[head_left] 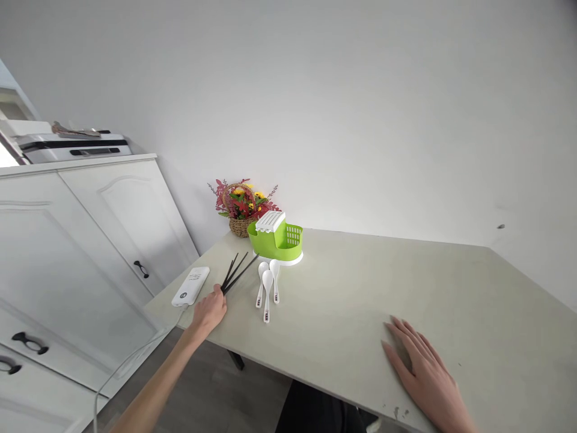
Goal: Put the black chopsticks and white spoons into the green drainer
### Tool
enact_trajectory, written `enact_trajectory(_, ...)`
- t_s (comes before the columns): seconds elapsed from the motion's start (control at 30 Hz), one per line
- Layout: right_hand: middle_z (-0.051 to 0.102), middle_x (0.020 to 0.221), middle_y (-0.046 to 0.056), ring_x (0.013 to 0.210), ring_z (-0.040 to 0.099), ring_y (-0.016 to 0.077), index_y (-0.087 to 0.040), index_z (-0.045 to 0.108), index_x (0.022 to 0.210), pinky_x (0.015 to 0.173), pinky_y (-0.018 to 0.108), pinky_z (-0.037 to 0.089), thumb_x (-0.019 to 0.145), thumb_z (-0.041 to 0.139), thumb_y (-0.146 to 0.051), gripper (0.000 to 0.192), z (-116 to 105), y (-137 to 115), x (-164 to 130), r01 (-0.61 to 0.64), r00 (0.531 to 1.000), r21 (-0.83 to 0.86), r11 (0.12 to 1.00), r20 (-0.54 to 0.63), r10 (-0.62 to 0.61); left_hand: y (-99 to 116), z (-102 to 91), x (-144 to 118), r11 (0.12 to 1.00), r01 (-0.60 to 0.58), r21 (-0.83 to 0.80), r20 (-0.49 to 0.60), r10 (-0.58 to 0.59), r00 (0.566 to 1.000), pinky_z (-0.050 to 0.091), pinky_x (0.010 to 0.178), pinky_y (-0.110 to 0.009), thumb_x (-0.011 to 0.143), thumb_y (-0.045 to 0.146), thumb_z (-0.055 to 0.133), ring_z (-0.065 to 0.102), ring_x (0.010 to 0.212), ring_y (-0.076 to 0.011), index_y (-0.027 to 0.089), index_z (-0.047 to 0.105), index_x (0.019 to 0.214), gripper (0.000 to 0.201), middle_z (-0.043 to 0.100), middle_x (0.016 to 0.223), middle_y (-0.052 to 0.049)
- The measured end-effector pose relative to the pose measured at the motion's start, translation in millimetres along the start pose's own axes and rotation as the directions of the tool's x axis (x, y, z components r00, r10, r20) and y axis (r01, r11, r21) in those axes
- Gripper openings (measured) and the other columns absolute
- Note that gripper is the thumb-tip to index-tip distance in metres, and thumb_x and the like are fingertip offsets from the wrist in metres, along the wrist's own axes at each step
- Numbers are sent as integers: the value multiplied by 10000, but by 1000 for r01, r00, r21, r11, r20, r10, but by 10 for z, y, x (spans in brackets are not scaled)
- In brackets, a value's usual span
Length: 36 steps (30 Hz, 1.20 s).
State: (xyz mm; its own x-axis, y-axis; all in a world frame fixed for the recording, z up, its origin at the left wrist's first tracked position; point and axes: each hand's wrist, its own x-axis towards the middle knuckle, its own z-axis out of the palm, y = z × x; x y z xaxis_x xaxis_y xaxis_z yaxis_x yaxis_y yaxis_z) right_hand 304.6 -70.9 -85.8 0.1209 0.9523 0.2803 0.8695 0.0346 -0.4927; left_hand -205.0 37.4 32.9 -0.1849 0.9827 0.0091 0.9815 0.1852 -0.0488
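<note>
My left hand [210, 311] is stretched out to the table's far left and is closed around the near ends of several black chopsticks [238, 270], whose tips fan out toward a green cutlery holder [276, 239] with a white slotted lid. Three white spoons [267, 284] lie side by side on the table just right of the chopsticks, in front of the holder. My right hand [421, 370] rests flat, palm down and fingers apart, on the grey table [360, 282] near its front edge, holding nothing.
A white power bank [191, 286] with a cable lies at the table's left corner. A wicker basket of flowers [241, 207] stands behind the holder against the wall. White cabinets [81, 240] with black handles stand left, with an appliance [67, 146] on top.
</note>
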Motion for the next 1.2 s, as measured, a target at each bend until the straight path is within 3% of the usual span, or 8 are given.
enact_trajectory(0.1, 399, 1658, -14, 1546, 331, 320, -310, 493, 1549, 1220, 559, 390, 1002, 393, -635, 644, 7, 10, -1, -9, 1000, 1, 1000, 3, 9, -32, 28, -32, 989, 24, -144, -69, -35, 997, 501, 695, -352, 1039, 254, 295, 747, 920, -327, 101, 475, 1290, 344, 741, 966, -191)
enact_trajectory(0.23, 401, 1658, -5, 1547, 328, 319, -303, 490, 1555, 1232, 552, 373, 1005, 394, -629, 646, 11, 16, 6, 9, 1000, 6, 1000, 0, -9, 113, -22, -162, 875, -90, -477, -184, 1, 983, 469, 624, -319, 1058, 417, 270, 708, 713, -264, 183, 498, 1192, 352, 686, 768, -66)
enact_trajectory(0.37, 392, 1661, -17, 1550, 325, 303, -302, 493, 1554, 1240, 547, 365, 1007, 375, -636, 652, 7, 0, 21, 4, 1000, 6, 1000, 20, -4, 531, -202, -359, 760, -212, -614, -128, 170, 977, 378, 532, -292, 1029, 582, 302, 578, 553, -204, 215, 525, 1065, 430, 551, 643, 21)
enact_trajectory(0.5, 385, 1665, -22, 1552, 322, 293, -305, 504, 1545, 1250, 539, 351, 1006, 374, -636, 646, 22, 0, 34, 11, 1000, 9, 1000, 23, -12, 1076, -329, -517, 684, -288, -671, -16, 374, 927, 384, 580, -281, 1009, 648, 342, 591, 636, -189, 214, 545, 937, 485, 584, 698, 13)
enact_trajectory(0.63, 396, 1658, -28, 1554, 320, 292, -309, 521, 1530, 1248, 547, 353, 1001, 373, -642, 642, 20, -5, 37, 1, 1000, 9, 1000, 19, -1, 1542, -292, -623, 730, -356, -584, 47, 467, 883, 375, 592, -288, 1025, 622, 358, 634, 693, -212, 222, 507, 851, 461, 621, 726, -10)
enact_trajectory(0.8, 419, 1646, -30, 1559, 310, 270, -298, 542, 1505, 1265, 531, 328, 1008, 355, -634, 628, -35, -51, 34, 2, 1000, 6, 1000, 14, -2, 1905, -167, -741, 829, -434, -353, 55, 481, 875, 384, 586, -307, 1084, 527, 309, 698, 707, -265, 185, 572, 985, 443, 668, 733, -55)
enact_trajectory(0.93, 423, 1644, -25, 1561, 306, 256, -282, 548, 1494, 1277, 524, 307, 1018, 346, -619, 617, -59, -66, 38, 21, 1000, 8, 1000, 15, -21, 2101, -96, -818, 859, -474, -193, 16, 486, 874, 476, 687, -337, 1103, 461, 316, 746, 866, -308, 147, 595, 1100, 420, 724, 842, -107)
enact_trajectory(1.2, 445, 1633, -14, 1550, 332, 261, -282, 571, 1476, 1267, 518, 330, 1021, 361, -609, 598, -115, -114, 54, 5, 1000, 22, 1000, 15, -5, 2261, 15, -858, 841, -530, -105, -38, 530, 847, 510, 662, -331, 1112, 395, 341, 761, 857, -295, 131, 589, 1133, 362, 742, 897, -108)
